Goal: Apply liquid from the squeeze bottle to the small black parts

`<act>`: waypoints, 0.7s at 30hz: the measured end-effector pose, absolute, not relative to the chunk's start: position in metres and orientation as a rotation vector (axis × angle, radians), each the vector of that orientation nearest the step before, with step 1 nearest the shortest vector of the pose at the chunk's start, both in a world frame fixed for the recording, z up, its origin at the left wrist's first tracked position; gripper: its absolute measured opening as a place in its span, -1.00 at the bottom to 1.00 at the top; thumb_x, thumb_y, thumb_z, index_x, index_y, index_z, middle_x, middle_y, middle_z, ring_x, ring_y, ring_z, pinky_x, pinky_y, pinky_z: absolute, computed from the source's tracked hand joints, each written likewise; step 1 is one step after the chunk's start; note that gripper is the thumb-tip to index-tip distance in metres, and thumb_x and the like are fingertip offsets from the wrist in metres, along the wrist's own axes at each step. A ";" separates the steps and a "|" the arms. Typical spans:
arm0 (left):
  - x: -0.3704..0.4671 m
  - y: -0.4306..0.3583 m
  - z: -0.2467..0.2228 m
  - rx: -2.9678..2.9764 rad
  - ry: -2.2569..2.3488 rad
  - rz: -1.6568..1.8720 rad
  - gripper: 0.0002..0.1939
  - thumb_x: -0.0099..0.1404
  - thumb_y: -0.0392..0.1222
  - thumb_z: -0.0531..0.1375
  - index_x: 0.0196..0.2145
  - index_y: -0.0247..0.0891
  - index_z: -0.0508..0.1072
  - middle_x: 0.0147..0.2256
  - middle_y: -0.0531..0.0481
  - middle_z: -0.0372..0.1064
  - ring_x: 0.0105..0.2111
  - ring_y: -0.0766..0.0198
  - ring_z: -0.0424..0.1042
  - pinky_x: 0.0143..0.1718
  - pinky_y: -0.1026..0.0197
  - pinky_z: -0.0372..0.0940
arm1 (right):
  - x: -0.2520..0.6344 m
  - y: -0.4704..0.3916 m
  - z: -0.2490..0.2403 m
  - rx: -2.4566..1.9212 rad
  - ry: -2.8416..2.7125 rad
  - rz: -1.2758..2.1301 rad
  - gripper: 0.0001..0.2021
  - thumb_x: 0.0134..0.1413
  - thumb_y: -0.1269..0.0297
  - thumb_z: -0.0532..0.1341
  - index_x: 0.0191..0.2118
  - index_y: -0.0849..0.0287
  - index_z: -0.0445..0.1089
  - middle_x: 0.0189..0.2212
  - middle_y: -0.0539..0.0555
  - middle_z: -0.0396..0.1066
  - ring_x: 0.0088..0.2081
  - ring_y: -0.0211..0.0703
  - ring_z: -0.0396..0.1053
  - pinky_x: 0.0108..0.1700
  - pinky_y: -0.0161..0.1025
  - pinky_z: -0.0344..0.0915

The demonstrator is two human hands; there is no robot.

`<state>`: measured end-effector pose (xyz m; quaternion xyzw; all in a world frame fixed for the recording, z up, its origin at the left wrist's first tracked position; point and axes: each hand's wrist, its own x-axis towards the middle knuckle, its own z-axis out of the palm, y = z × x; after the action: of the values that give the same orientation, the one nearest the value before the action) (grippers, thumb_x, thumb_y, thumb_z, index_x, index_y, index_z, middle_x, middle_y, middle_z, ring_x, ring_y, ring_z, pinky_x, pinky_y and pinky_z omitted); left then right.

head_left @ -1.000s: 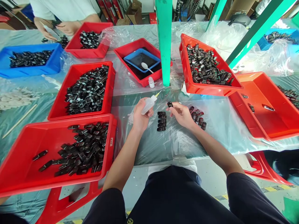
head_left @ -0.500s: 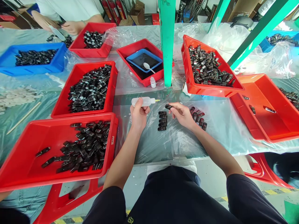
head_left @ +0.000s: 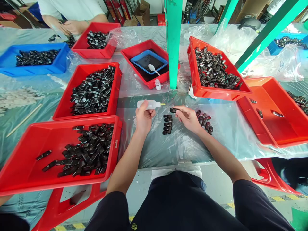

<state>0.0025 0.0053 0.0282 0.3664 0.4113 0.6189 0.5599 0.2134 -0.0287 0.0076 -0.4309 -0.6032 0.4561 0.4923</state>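
Note:
My left hand (head_left: 144, 118) is closed around a clear squeeze bottle (head_left: 150, 104), whose thin yellowish needle tip points right. Between the fingertips of my right hand (head_left: 188, 118) is a small glossy black plastic part (head_left: 173, 110), its near end just right of the needle tip and apart from it. Below the two hands, several similar black parts (head_left: 167, 124) lie in a neat column on the plastic-covered table. Beside my right hand, partly hidden by it, is a loose group of dark reddish-black parts (head_left: 204, 120).
Red bins of black parts (head_left: 40, 128) stand at left; another filled red bin (head_left: 216, 93) and a nearly bare one (head_left: 286, 128) are at right. A green post (head_left: 173, 45) rises ahead, near a small white bottle (head_left: 158, 84). Across the table, a person's hands (head_left: 74, 27) work.
The squeeze bottle in my left hand has shifted slightly right, its tip closer to the black part. My right hand is nearly still. The person opposite has moved their hands.

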 end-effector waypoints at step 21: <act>-0.002 0.023 -0.018 1.618 1.574 1.184 -0.47 0.15 -0.08 0.40 0.02 -0.21 0.35 -0.08 -0.17 0.63 0.02 -0.01 0.60 0.17 -0.11 0.36 | 0.216 -0.018 0.000 -1.037 -1.306 1.180 -0.66 0.27 -0.03 0.30 0.00 0.08 0.51 -0.23 0.07 0.65 -0.36 -0.18 0.48 -0.36 -0.22 0.38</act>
<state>-0.0018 0.0234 -0.0183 0.6072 0.5905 0.4443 0.2920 0.2155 -0.0179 -0.0002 -0.4330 -0.5454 0.4925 0.5220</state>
